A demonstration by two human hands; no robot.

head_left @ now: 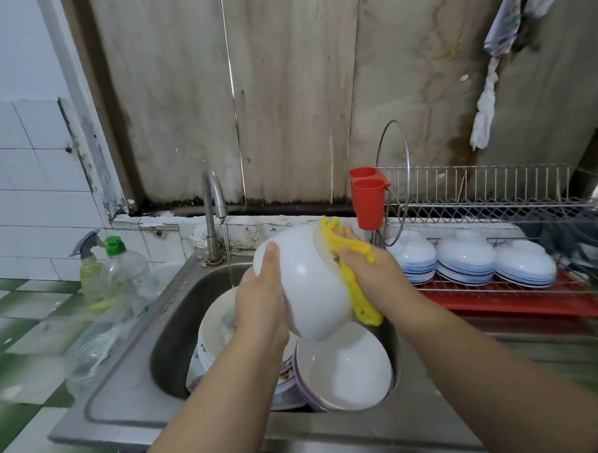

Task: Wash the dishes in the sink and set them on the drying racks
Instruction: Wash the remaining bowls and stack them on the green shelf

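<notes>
- Landmark: one steel sink (178,320), set into a green-and-white checked worktop (17,327).
- Left of the sink, on the worktop: two bottles standing side by side and touching, one spray bottle (90,269) with a grey trigger and one clear bottle with a green cap (123,275). Crumpled clear plastic (90,352) lies in front of them, near the sink's left edge.
- At the sink's back rim: one curved tap (212,209), with a thin stream of water falling into the basin.
- Inside the sink: a heap of dirty dishes, count unclear. One plate (216,319) leans under the stream, and one white bowl with a purple rim (345,368) lies open side up on the right of the heap.
- Above the sink: one white bowl (307,280), tilted on its side. The left hand (259,296) has its grip spread flat over the bowl's outer wall, thumb tip up near the top. The right hand (374,267) has its grip curled round one yellow cloth (351,275), pressing it against the bowl's rim.
- Right of the sink: one wire drying rack (495,197) over a red tray (520,302). One red double cup holder (368,197) hangs on the rack's left end. Three piles of blue-banded white bowls (463,260) sit upside down on the lower tier.
- Above the rack: rags (508,39) hang on the wall.
</notes>
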